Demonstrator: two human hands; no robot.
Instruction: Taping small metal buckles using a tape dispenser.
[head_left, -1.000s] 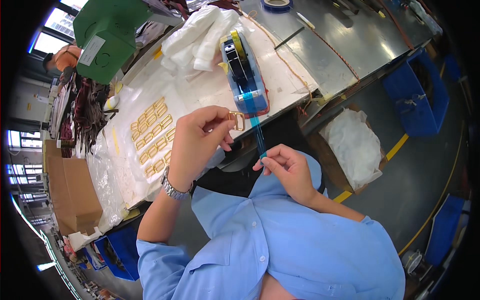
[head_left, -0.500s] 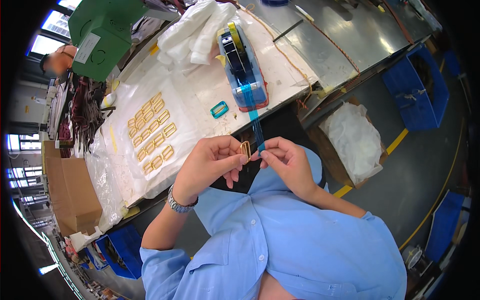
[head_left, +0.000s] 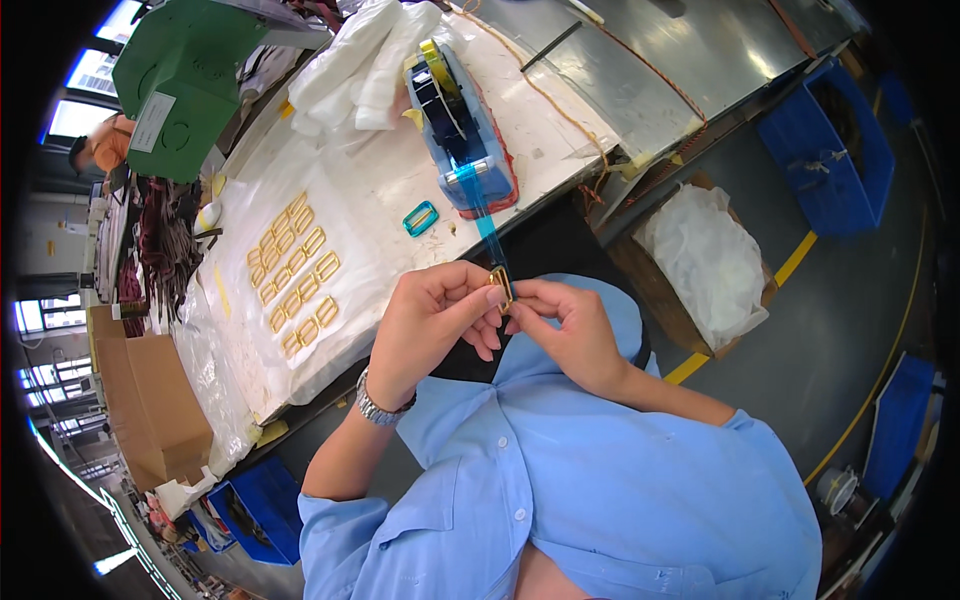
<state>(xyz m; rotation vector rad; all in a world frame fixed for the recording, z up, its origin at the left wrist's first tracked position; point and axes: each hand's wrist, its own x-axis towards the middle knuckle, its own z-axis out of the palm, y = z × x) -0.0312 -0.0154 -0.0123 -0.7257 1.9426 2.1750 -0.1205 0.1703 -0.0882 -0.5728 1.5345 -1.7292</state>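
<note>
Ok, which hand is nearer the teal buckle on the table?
Left. The left hand is on the body side of the teal buckle; the right hand is farther off, rightward.

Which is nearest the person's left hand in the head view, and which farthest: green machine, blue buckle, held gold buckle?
1. Held gold buckle: in the left hand.
2. Blue buckle: on the table, beyond the hand.
3. Green machine: far off, upper left.
</note>
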